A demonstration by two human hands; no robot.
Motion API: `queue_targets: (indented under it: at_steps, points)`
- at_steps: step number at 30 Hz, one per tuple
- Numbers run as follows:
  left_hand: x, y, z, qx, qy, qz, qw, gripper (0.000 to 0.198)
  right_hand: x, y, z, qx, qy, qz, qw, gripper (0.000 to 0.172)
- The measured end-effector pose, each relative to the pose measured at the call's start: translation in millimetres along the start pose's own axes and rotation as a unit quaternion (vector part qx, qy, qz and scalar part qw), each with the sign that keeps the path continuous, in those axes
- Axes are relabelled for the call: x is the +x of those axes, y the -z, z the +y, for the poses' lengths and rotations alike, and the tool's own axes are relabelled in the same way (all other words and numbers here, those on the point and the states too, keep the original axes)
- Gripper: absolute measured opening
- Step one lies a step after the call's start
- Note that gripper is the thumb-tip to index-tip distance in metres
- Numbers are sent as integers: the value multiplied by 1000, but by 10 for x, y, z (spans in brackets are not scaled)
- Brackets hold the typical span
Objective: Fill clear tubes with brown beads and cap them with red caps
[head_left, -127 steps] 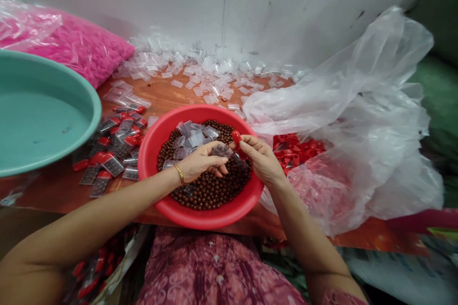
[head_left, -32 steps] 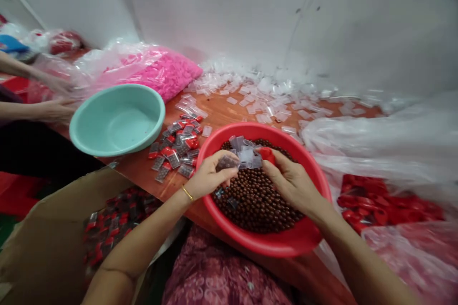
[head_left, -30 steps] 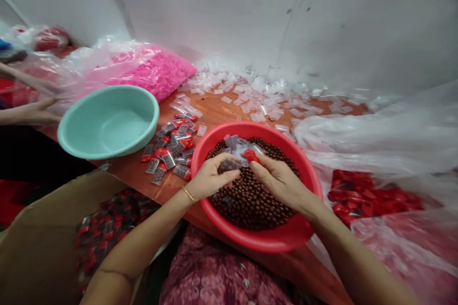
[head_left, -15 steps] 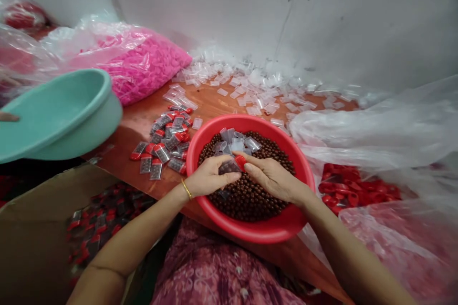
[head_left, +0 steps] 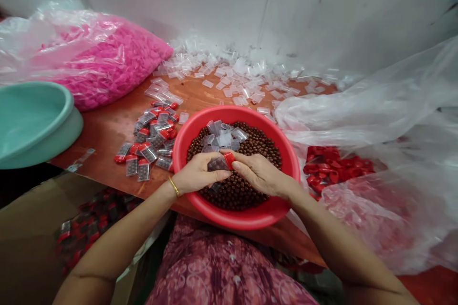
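Over a red basin of small brown balls, my left hand grips a clear plastic container with dark balls inside. My right hand pinches the red cap at the container's right end. Whether the cap is fully seated I cannot tell. Several clear containers without caps lie on the balls just beyond my fingers. Left of the basin, a pile of filled containers with red caps lies on the table.
Clear containers are scattered along the wall. A bag of pink pieces and a teal basin stand at left. Red caps lie in plastic sheeting at right. A cardboard box below holds more capped containers.
The view has shifted, so the table's contents sit further left. The teal basin has moved left and lower, and the hand on it is out of view. My hands keep the same grip.
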State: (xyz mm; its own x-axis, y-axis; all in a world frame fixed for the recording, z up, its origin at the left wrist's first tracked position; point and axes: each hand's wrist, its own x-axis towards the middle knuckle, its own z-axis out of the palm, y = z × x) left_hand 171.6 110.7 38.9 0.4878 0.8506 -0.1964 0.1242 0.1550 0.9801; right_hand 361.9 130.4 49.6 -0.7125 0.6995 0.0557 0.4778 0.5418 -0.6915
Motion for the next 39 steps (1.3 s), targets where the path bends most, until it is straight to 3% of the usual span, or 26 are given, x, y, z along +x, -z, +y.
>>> queue_targets:
  at_steps: [8,13,19,24,26,28,31,36,39]
  points:
    - [38,-49,13,5,11,-3,1000,20,-64,12,31,68,-24,33,997,49]
    - [38,-55,-32,47,-17,-22,998,25,-54,33,42,12,14,-60,998,45]
    - [29,-45,-56,190,-15,-36,981,20,-25,46,1,-119,17,-145,982,44]
    - [51,-51,-69,263,-17,-24,964,21,38,33,-50,-193,34,-176,965,43]
    - [60,-60,-69,232,-23,-9,972,20,36,11,-34,-176,29,-128,976,41]
    - [63,-75,-54,171,-26,16,985,20,19,-33,-4,-134,16,-28,990,42]
    - [50,-98,-18,87,-10,53,995,20,-9,-148,34,-100,28,108,989,45]
    - [10,-128,-23,36,69,81,994,17,-9,-371,33,-195,107,173,959,50]
    - [11,-143,-55,46,73,99,991,14,-11,-397,16,-250,138,194,939,50]
